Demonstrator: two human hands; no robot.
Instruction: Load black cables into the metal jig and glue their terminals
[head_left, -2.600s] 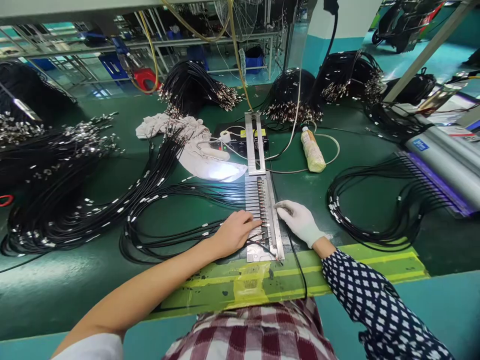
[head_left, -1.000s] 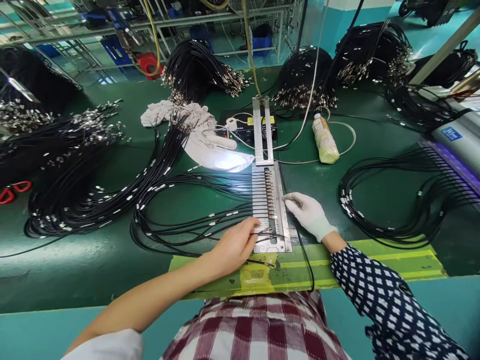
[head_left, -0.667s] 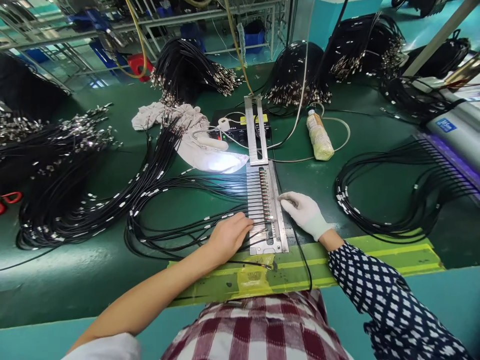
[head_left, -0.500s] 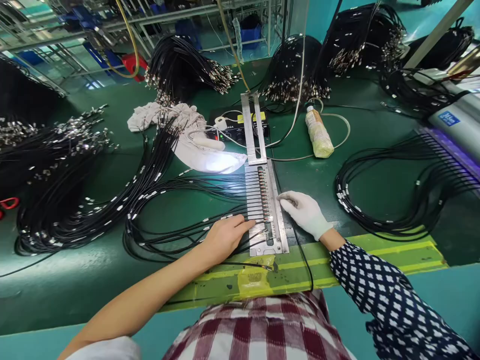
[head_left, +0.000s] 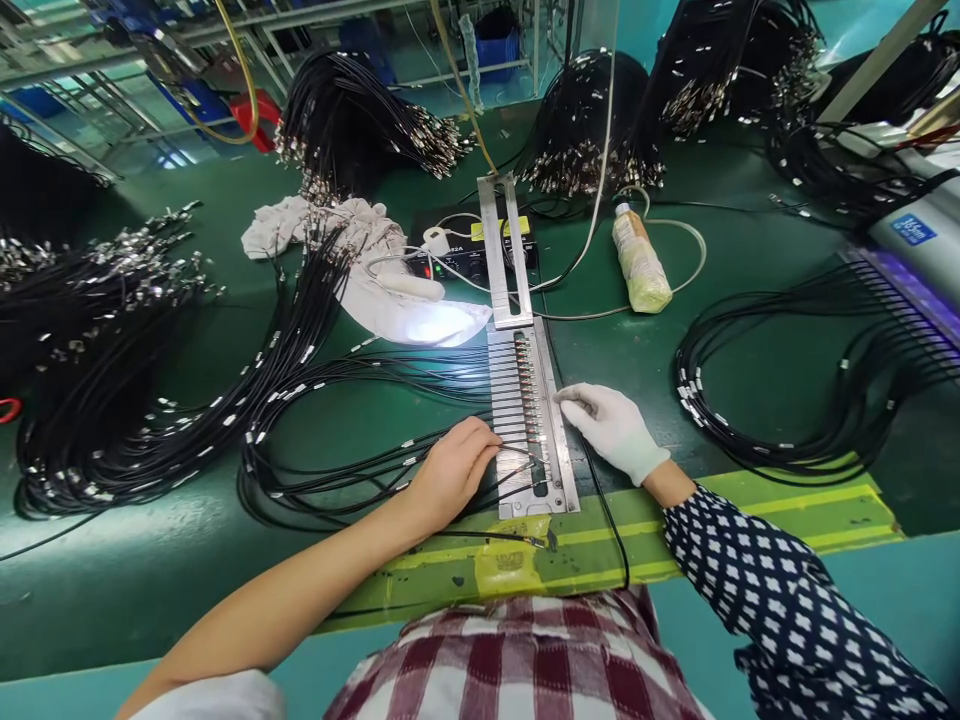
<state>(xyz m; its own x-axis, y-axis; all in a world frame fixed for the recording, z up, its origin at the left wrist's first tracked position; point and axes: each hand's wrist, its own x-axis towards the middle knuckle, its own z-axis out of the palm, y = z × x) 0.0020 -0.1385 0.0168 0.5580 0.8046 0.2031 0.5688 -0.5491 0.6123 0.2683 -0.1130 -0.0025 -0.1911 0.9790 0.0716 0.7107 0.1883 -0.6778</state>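
Note:
My bare left hand (head_left: 452,472) lies over the lower left side of a slotted metal fixture (head_left: 519,506). Its thumb and forefinger are pinched together on a thin black cable (head_left: 517,449), whose end reaches toward the slot. Above it, several black cables lie side by side in the fixture's grooves, their small metal ends along the slot. My right hand (head_left: 616,432), in a white glove, rests at the fixture's right edge with its fingertips together against the metal rail; the exact grip is partly hidden.
A metal frame (head_left: 491,250) stands above the fixture before a black control box (head_left: 469,262). A lit white cloth-like cover (head_left: 405,318) lies left of it, a wrapped bottle (head_left: 640,262) to the right. Cable bundles (head_left: 180,430) spread left; looped cables (head_left: 701,400) lie right.
My left hand has drawn back slightly to the left, its fingers now pinching the cable rather than lying across the grooves. My right hand stays at the fixture's edge. The view has shifted slightly.

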